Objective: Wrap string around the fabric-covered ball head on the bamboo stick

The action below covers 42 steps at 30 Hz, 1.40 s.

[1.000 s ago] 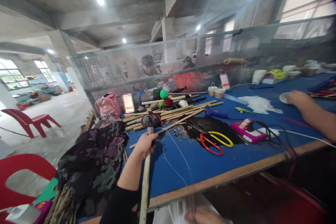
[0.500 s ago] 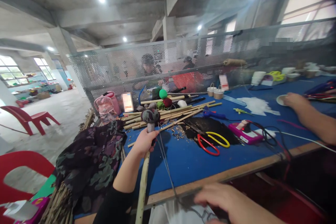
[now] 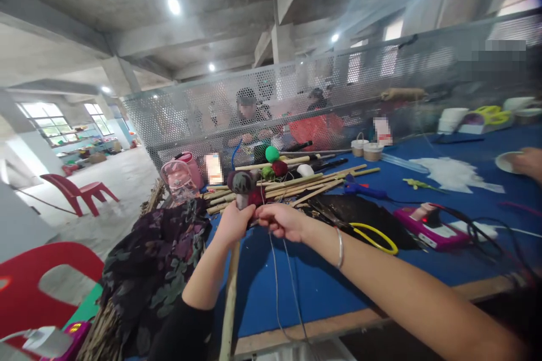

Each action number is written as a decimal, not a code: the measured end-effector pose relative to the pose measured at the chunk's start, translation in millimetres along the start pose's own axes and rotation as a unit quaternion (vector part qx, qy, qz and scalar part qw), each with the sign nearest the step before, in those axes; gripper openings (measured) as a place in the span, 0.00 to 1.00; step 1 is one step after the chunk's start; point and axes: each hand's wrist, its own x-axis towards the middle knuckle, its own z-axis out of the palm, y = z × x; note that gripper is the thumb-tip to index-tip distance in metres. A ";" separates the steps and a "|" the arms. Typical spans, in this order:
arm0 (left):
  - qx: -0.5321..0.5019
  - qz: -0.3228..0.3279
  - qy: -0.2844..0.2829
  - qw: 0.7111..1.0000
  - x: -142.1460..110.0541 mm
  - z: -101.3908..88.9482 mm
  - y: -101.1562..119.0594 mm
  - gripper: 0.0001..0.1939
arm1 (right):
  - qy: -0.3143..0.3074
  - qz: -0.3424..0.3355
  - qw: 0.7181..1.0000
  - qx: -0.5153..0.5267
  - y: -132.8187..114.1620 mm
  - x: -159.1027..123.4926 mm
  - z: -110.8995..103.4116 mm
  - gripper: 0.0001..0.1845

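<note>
My left hand [image 3: 234,224] is wrapped around a pale wooden stick [image 3: 231,299], just under its round head covered in dark patterned cloth [image 3: 242,181]. The neck below this head has a grey wrapping. Right beside it, my right hand [image 3: 283,222] has its fingers pinched together at the stick's neck on a thin grey cord [image 3: 275,265]. Two strands of that cord hang past the table's front edge; its exact path between my fingers is hidden. Behind both hands lie several wooden sticks [image 3: 313,181] and coloured balls, among them a green ball [image 3: 272,153].
Scissors with a yellow handle [image 3: 375,238] lie on black cloth [image 3: 359,217]. A purple power strip [image 3: 432,230] with cables sits farther right. Camouflage cloth [image 3: 152,276] covers the left side. Another person's hand [image 3: 531,162] touches a white cup at the right. A perforated metal screen [image 3: 190,130] stands behind.
My right hand has risen from below the table edge to the stick's neck, beside my left hand. The view has turned slightly right-to-left, with scenery shifted right. My left hand keeps its hold.
</note>
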 end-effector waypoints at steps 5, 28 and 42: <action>-0.231 -0.091 -0.057 0.967 -4.2 -1.3 1.6 0.29 | 0.094 -0.135 0.983 -0.079 -3.8 4.9 0.9 0.11; -0.475 -0.081 -0.334 0.810 -25.5 32.5 -15.3 0.13 | -0.073 -0.160 0.984 0.016 28.0 1.8 -41.4 0.14; -0.397 -0.194 -0.200 0.874 -38.4 25.4 -4.6 0.22 | -0.035 -0.149 0.988 0.032 24.6 6.1 -47.2 0.23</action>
